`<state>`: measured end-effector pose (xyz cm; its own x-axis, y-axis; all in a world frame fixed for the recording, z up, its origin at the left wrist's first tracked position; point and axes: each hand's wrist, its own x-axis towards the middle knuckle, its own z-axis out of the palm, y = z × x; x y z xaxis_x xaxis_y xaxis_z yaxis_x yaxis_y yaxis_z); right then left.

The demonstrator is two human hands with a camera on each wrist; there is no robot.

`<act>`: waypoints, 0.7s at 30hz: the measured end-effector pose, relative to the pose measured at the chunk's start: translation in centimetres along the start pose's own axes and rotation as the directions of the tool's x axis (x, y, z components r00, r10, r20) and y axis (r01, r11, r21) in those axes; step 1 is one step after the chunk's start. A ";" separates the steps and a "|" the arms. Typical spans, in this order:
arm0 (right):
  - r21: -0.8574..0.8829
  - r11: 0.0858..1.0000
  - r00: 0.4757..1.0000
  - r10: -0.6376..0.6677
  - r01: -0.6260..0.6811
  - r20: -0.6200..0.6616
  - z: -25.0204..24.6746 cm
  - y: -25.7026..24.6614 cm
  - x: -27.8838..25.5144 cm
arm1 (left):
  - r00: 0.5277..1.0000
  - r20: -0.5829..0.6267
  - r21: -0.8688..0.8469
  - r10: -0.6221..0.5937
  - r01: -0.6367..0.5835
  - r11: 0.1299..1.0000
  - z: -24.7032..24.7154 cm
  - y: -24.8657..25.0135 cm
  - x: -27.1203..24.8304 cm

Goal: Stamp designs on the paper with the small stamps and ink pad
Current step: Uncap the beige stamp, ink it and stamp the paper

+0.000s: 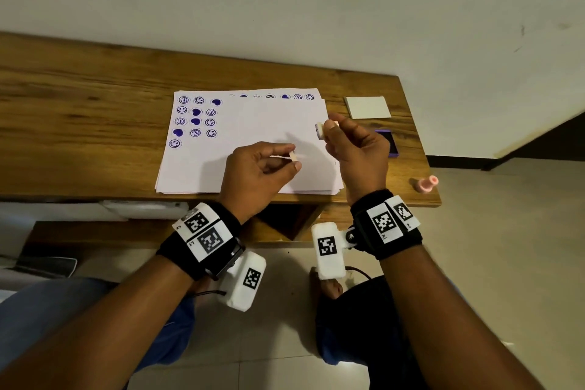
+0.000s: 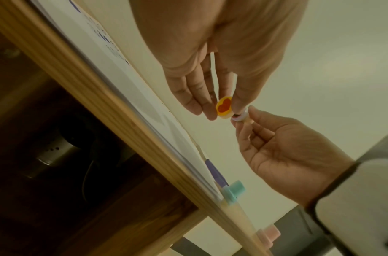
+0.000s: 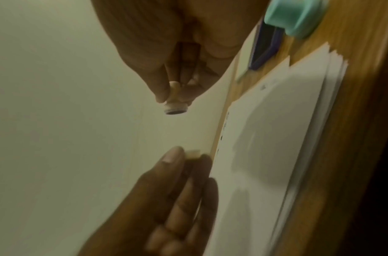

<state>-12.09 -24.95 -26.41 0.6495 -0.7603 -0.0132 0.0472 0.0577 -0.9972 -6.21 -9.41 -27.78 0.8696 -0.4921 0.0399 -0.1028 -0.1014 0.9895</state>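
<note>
On the left part of the paper (image 1: pixel 253 149), the top sheet of a stack on the wooden table (image 1: pixel 79 98), stand short rows of purple smiley and heart prints (image 1: pixel 196 120); the middle and right of the sheet are blank.

Over the near middle of the sheet, clear of it, the left hand (image 1: pixel 259 174) holds a narrow grip: thumb and fingers pinch a small pale piece, which the left wrist view shows as a round cap with a red heart picture (image 2: pixel 224 108).

Just right of it, the right hand (image 1: pixel 354 149) pinches a small stamp (image 1: pixel 320 130) by its stem, raised above the paper's right edge with its rubber face turned sideways. The face looks dark, but whether it is freshly inked cannot be told.

Right again, the open purple ink pad (image 1: pixel 387 142) lies partly hidden behind that hand, its white lid (image 1: pixel 368 107) farther back. A pink stamp (image 1: pixel 425 183) lies near the table's right corner; the wrist views show a teal stamp (image 2: pixel 233 191) by the pad as well.

The step in hand looks like readying a stamp between prints. Next, probably: press its face on the pad, then carry it left to the open spot beside the lone smiley in the nearest row and set it down flat.
</note>
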 end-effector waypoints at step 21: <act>-0.245 0.953 0.976 -0.200 0.176 -0.081 -8.5 -1.8 1.9 | 0.980 0.146 0.525 0.132 -0.190 0.829 10.8 0.4 -0.8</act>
<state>-17.42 -32.02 -25.31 0.5635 -0.8060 0.1811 -0.0270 -0.2370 -0.9711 -12.15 -18.36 -28.91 0.7683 -0.6223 0.1498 -0.5044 -0.4446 0.7402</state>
